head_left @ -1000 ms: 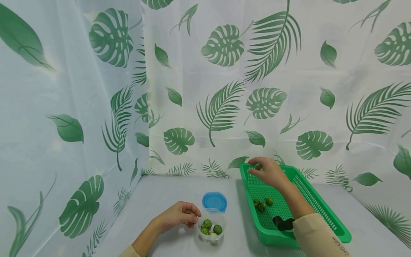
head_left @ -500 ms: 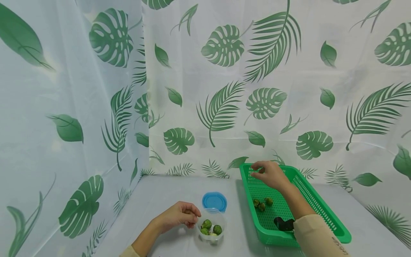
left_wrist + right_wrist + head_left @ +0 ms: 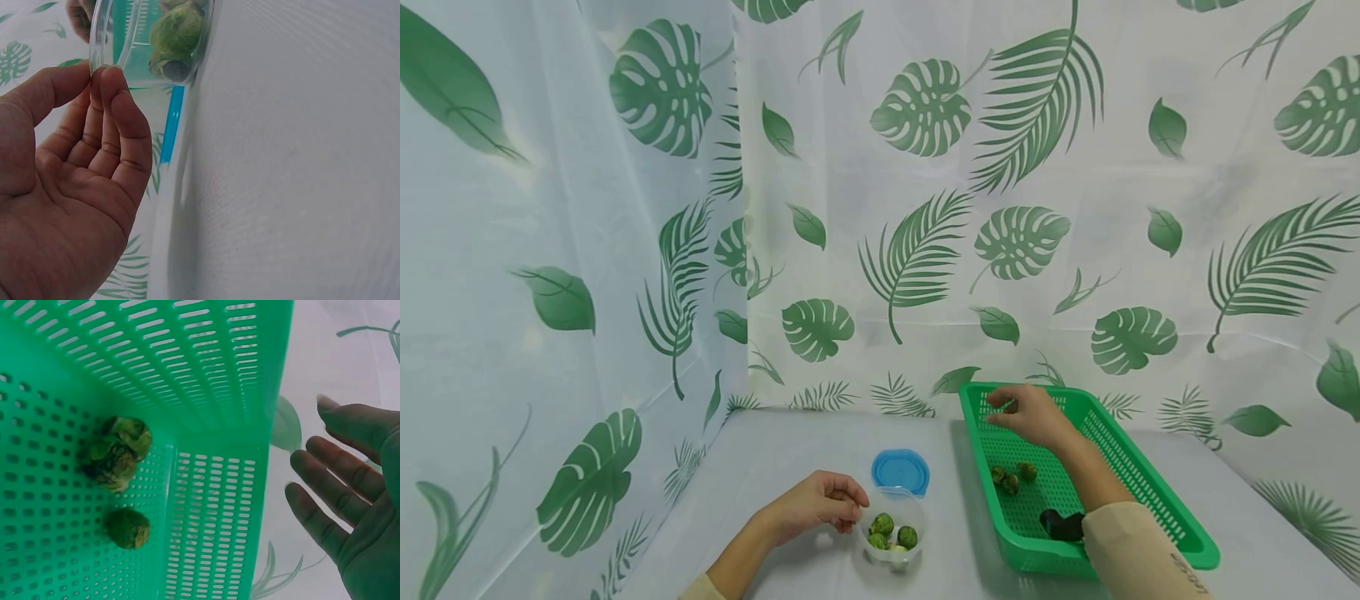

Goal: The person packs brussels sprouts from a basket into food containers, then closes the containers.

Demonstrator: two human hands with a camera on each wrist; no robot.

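1. Head view: a green rectangular plastic basket with perforated walls [image 3: 1045, 557] carries three brownish-green leafy sprouts [image 3: 1011, 484] on its floor. Over the basket's far end hangs the right hand [image 3: 1030, 412]. Left of the basket stands a clear round plastic tub [image 3: 914, 507] of rounded green sprouts [image 3: 882, 524], the left hand [image 3: 822, 504] at its rim. A blue round plastic lid [image 3: 900, 471] lies left of the basket too.
2. Left wrist view: the left thumb and fingertips pinch the tub's rim; basket green shows through its wall.
3. Right wrist view: the right hand's fingers are loosely spread, above the basket's edge; two basket sprouts touch, the third just beside.
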